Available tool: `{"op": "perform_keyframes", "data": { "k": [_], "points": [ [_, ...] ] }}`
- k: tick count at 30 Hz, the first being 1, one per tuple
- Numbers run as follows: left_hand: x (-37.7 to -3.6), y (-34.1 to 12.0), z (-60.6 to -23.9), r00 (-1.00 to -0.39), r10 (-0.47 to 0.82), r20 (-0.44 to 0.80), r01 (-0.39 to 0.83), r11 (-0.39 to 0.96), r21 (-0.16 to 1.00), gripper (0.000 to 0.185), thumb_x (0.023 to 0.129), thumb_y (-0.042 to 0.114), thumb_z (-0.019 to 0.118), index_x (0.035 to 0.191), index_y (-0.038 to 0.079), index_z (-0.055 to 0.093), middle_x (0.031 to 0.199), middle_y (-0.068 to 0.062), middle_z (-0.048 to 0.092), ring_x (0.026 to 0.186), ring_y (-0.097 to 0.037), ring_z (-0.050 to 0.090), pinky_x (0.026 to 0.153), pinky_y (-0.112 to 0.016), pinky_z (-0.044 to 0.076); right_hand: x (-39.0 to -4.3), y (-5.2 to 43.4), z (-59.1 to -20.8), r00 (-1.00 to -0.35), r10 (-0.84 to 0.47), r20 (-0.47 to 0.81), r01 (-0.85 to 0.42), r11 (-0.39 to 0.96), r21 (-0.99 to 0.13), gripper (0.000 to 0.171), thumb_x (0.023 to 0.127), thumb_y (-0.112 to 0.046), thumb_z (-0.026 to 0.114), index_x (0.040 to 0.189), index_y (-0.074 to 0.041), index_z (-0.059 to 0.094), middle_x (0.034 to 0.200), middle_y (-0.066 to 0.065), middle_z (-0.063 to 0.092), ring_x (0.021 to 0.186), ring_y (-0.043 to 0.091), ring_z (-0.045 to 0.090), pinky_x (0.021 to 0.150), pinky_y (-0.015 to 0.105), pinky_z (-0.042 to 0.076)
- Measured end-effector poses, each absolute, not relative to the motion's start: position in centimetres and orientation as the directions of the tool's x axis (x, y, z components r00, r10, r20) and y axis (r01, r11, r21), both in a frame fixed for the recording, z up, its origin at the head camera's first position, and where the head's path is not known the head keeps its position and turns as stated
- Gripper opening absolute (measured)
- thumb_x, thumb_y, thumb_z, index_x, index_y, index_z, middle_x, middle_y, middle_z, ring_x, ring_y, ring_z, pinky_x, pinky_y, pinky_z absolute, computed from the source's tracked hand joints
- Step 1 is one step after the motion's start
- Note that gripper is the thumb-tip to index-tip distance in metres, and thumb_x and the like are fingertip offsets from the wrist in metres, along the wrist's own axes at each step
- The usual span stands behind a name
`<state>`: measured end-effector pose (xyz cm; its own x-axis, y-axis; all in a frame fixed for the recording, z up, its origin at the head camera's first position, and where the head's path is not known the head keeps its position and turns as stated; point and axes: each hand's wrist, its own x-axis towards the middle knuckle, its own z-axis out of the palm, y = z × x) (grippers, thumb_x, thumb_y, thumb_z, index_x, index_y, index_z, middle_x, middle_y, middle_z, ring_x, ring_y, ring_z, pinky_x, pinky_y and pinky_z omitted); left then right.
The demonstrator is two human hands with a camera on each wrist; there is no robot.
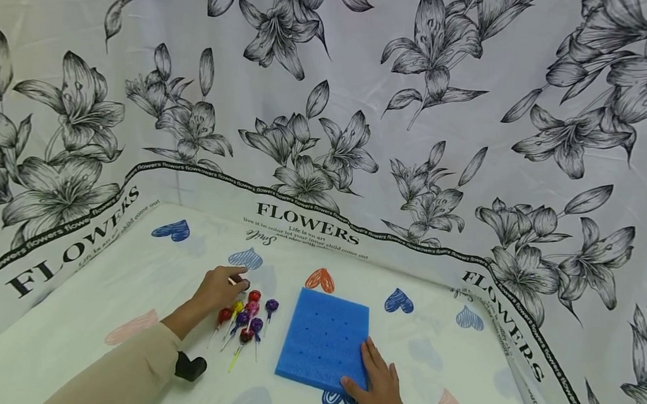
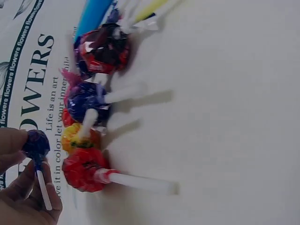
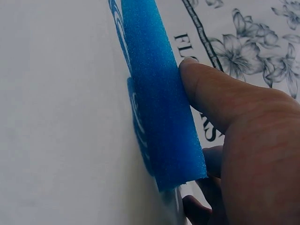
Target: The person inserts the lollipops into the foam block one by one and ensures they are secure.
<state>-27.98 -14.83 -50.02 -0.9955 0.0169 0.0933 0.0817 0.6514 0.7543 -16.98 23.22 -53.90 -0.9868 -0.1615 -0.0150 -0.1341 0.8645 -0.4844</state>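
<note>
- Left hand (image 2: 23, 187): fingers are curled around one purple lollipop (image 2: 36, 145); its wrapped head is pinched between the fingertips, and its white stick runs back along the palm. In the head view the same hand (image 1: 220, 288) is seen just left of the pile, with a beige sleeve (image 1: 128, 370) behind it.
- Pile of lollipops (image 1: 246, 319): laid on the table just beside the left hand, between that hand and the foam block. Red (image 2: 84, 169), yellow (image 2: 77, 138), blue (image 2: 86, 101) and dark red (image 2: 104, 49) heads are packed together, touching, with sticks pointing away.
- Right hand (image 1: 377, 390): fingers are held straight and pressed flat on the near right corner of the foam block; nothing is gripped. In the right wrist view the thumb (image 3: 211, 93) is set against the block's edge.
- Foam block (image 1: 325, 338): blue, square, lying flat, its top marked with rows of small holes.
- Table cover (image 1: 94, 285): white, printed with hearts.
- Backdrop (image 1: 368, 72): flower-printed sheet lettered FLOWERS.
</note>
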Motion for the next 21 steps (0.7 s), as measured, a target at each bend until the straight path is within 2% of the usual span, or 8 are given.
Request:
{"op": "perform_keyframes", "data": {
  "k": [7, 11, 15, 21],
  "points": [
    [-28.1, -14.6, -48.4, -0.991, -0.009, 0.135, 0.108, 0.549, 0.829, 0.043, 0.097, 0.014, 0.059, 0.136, -0.002, 0.052, 0.106, -0.016, 0.061, 0.089, -0.027, 0.059, 0.069, -0.032, 0.052, -17.1, 23.4, -54.1, -0.986, -0.164, -0.007, -0.140, 0.865, -0.481, 0.096, 0.084, -0.067, 0.055, 0.150, -0.001, 0.030, 0.156, 0.014, 0.022, 0.140, 0.040, 0.019, 0.105, 0.068, 0.001],
    [-27.9, -14.3, -47.6, -0.991, -0.010, 0.131, 0.114, 0.426, 0.897, 0.036, 0.099, 0.010, 0.056, 0.132, -0.002, 0.056, 0.114, -0.018, 0.060, 0.093, -0.027, 0.059, 0.074, -0.030, 0.052, -17.1, 23.4, -54.1, -0.987, -0.163, -0.011, -0.136, 0.858, -0.496, 0.096, 0.084, -0.066, 0.055, 0.149, 0.000, 0.030, 0.156, 0.015, 0.022, 0.140, 0.041, 0.019, 0.104, 0.068, 0.001],
    [-27.7, -13.9, -46.7, -0.984, 0.008, 0.176, 0.170, 0.307, 0.936, 0.032, 0.098, 0.010, 0.057, 0.129, 0.001, 0.058, 0.115, -0.016, 0.061, 0.097, -0.028, 0.061, 0.082, -0.030, 0.052, -17.0, 23.3, -54.0, -0.988, -0.156, -0.010, -0.131, 0.858, -0.496, 0.096, 0.084, -0.067, 0.055, 0.149, -0.001, 0.030, 0.156, 0.015, 0.022, 0.140, 0.041, 0.019, 0.104, 0.068, 0.001],
    [-27.3, -12.9, -45.5, -0.978, 0.021, 0.207, 0.207, 0.178, 0.962, 0.032, 0.096, 0.013, 0.062, 0.127, 0.006, 0.060, 0.115, -0.014, 0.061, 0.098, -0.029, 0.060, 0.078, -0.026, 0.051, -17.0, 23.2, -53.9, -0.988, -0.150, -0.022, -0.120, 0.861, -0.493, 0.097, 0.083, -0.068, 0.055, 0.150, -0.001, 0.030, 0.156, 0.014, 0.022, 0.140, 0.040, 0.019, 0.105, 0.067, 0.001]
  ]
}}
